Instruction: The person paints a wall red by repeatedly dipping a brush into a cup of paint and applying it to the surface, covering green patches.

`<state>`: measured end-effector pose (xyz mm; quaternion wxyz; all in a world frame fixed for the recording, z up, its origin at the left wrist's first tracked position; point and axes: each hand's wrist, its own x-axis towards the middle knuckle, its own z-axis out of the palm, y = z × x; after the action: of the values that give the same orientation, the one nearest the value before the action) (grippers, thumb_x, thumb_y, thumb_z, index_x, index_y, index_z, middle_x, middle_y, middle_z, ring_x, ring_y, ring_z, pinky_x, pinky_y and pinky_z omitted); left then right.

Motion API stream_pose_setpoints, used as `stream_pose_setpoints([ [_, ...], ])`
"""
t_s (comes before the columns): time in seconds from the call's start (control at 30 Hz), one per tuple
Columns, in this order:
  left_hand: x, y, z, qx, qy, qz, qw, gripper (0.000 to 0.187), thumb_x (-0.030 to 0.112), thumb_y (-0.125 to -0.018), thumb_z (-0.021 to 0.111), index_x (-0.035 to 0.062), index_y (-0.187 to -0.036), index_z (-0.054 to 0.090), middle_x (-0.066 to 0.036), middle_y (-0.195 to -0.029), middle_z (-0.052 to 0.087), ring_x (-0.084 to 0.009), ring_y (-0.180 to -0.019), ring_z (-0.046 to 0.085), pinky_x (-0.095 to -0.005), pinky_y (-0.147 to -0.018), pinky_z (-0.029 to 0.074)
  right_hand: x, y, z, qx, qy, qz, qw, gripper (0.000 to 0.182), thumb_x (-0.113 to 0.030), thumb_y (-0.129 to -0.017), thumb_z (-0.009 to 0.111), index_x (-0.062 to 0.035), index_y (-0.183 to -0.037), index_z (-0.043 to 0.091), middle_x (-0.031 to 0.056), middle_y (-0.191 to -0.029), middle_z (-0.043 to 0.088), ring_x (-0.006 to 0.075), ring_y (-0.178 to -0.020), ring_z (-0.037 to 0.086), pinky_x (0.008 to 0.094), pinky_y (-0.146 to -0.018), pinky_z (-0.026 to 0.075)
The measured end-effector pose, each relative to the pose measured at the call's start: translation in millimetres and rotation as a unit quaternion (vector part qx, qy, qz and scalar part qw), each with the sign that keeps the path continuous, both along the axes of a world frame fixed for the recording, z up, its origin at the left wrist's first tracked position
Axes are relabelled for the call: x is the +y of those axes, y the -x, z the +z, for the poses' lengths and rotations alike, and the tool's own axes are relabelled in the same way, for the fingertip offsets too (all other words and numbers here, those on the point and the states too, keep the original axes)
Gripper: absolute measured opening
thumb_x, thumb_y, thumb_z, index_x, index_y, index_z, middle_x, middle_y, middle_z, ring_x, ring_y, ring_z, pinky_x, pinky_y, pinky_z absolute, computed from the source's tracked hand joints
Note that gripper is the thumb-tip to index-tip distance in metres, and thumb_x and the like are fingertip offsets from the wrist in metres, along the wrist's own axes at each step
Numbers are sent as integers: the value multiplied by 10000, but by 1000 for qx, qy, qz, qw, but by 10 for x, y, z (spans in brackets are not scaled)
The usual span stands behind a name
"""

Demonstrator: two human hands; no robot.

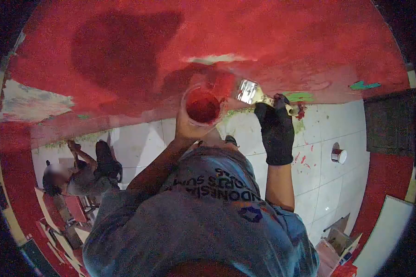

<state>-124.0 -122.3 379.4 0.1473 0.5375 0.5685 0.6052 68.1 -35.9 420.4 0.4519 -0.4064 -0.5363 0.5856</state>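
Note:
My bare left hand (187, 131) is wrapped round a clear plastic cup (186, 104) with red paint (202, 107) inside. On my right hand (276, 131) is a black glove, its fingers closed on the handle of a paintbrush (247, 91). The brush points left, just right of the cup, its red bristles at or very near the red wall (272, 37); contact cannot be made out. A pale patch (217, 58) shows on the wall above the cup.
At left, another person (78, 173) is low near the wall. A small paint can (339, 155) stands on the tiled floor (309, 184) at right, with red splashes nearby. Wooden furniture (71, 207) is behind at left, and a dark panel (390, 123) at far right.

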Motion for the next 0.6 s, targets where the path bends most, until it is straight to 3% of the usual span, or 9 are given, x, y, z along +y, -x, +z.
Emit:
stream_pose_setpoints([
  [0.03, -22, 72, -168, 1, -1, 1, 1000, 879, 130, -563, 792, 24, -1238, 239, -154, -1172, 426, -260, -1054, 486, -371, -920, 394, 25, -2, -41, -185, -156, -7, 970, 310, -248, -887, 501, 13, -1047, 456, 123, -875, 586, 196, -833, 599, 303, -758, 478],
  [0.1, -24, 152, -379, -276, 82, -99, 952, 898, 177, -556, 804, 6, -1237, 245, -156, -1204, 391, -258, -1072, 471, -352, -927, 387, 25, 47, -26, -93, -109, -24, 989, 262, -206, -878, 513, 18, -1013, 494, 118, -883, 600, 189, -832, 595, 302, -772, 465],
  [0.13, -53, 139, -310, -276, 81, -98, 953, 898, 177, -556, 804, 6, -1237, 245, -156, -1204, 391, -258, -1072, 471, -352, -927, 387, 30, 66, -19, -2, -58, -42, 997, 217, -163, -868, 525, 23, -979, 531, 113, -892, 613, 181, -831, 592, 301, -787, 452],
  [0.2, -150, 91, -91, 28, 75, 82, 993, 898, 188, -544, 816, 9, -1233, 269, -148, -1174, 426, -247, -1061, 483, -339, -918, 399, 118, 108, -80, -9, -92, -58, 994, 179, -129, -850, 535, 20, -945, 563, 107, -904, 621, 176, -839, 589, 297, -785, 449],
  [0.23, -154, 99, -102, 29, 75, 83, 993, 898, 188, -544, 816, 9, -1233, 269, -148, -1174, 426, -247, -1061, 483, -339, -918, 399, 156, 124, -133, -16, -125, -75, 989, 145, -95, -833, 544, 17, -911, 595, 101, -916, 628, 171, -848, 587, 292, -784, 446],
  [0.27, -169, 165, -143, 9, 81, 91, 993, 882, 189, -539, 820, 11, -1222, 291, -143, -1154, 453, -245, -1047, 498, -338, -906, 411, 197, 126, -213, -212, -288, -71, 931, 139, -61, -808, 545, 2, -905, 622, 91, -925, 629, 173, -856, 589, 284, -781, 449],
  [0.3, -186, 202, -181, -11, 87, 99, 991, 865, 190, -535, 825, 14, -1211, 314, -138, -1134, 479, -244, -1032, 514, -337, -894, 423, 137, 235, -198, -126, -180, -62, 974, 146, -31, -792, 554, -6, -921, 618, 93, -932, 630, 176, -872, 588, 284, -784, 450],
  [0.47, -310, 251, -276, -51, 123, 97, 986, 821, 144, -522, 801, 30, -1200, 352, -137, -1147, 469, -252, -1038, 514, -355, -892, 419, 258, 334, -412, -137, -327, 62, 933, 188, 45, -747, 565, -30, -913, 611, 100, -966, 617, 218, -911, 586, 324, -801, 458],
  [0.6, -343, 292, -304, -88, 178, 86, 976, 812, 151, -531, 803, 27, -1197, 356, -131, -1119, 493, -238, -1025, 529, -353, -865, 447, 513, 241, -466, -195, -422, 63, 883, 196, 31, -737, 576, -46, -913, 613, 117, -969, 608, 249, -924, 583, 341, -812, 458],
])
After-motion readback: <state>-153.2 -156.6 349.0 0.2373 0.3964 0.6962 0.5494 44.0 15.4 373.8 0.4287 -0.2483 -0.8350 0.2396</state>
